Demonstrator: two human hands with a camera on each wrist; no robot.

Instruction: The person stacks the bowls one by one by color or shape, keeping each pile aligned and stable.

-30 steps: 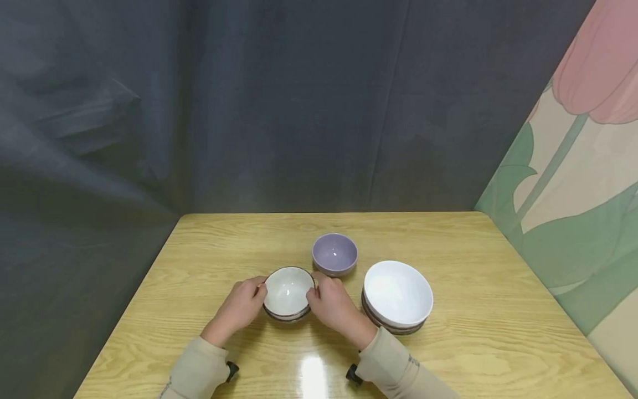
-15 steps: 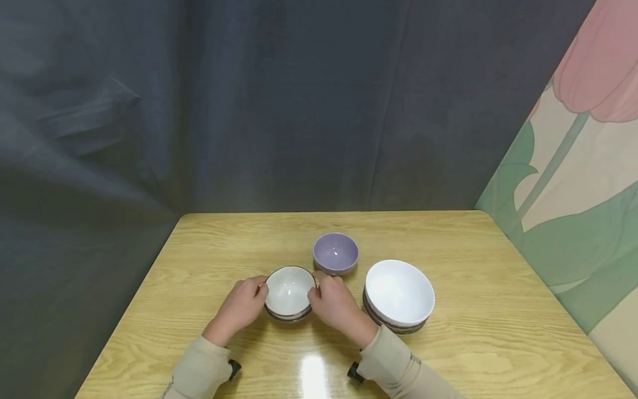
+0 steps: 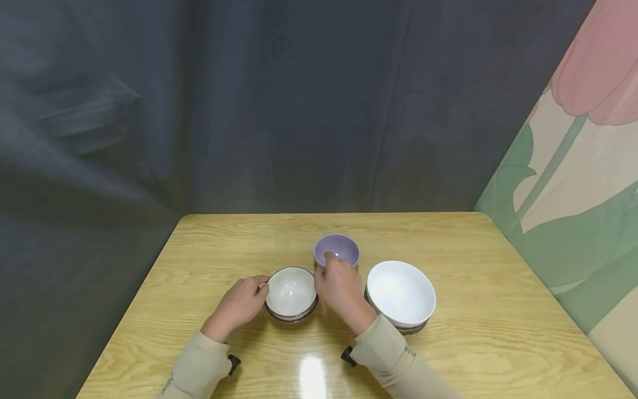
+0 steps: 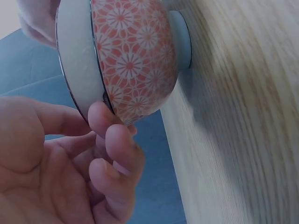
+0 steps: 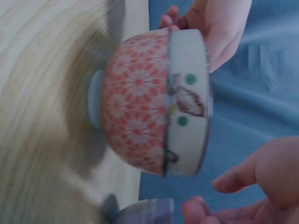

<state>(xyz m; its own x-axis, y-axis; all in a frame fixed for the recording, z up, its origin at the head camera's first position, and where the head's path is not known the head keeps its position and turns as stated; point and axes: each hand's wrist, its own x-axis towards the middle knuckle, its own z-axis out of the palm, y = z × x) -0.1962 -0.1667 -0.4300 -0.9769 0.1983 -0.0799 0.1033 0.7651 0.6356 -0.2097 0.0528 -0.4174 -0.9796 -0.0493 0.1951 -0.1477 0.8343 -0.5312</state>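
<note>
My left hand (image 3: 238, 306) sits at nine o'clock of the small white bowl (image 3: 291, 290), my grip there just fingertips (image 4: 106, 122) curled against its patterned side. That bowl is nested in another on the desk (image 3: 209, 249), near the front middle. My right hand (image 3: 341, 289) is off the bowl, fingers loosely bent, holding nothing; one fingertip (image 3: 329, 256) seems to reach the purple bowl (image 3: 336, 249) at one o'clock, though contact is hard to judge. At three o'clock, the big white bowl (image 3: 401, 292) tops its own stack.
</note>
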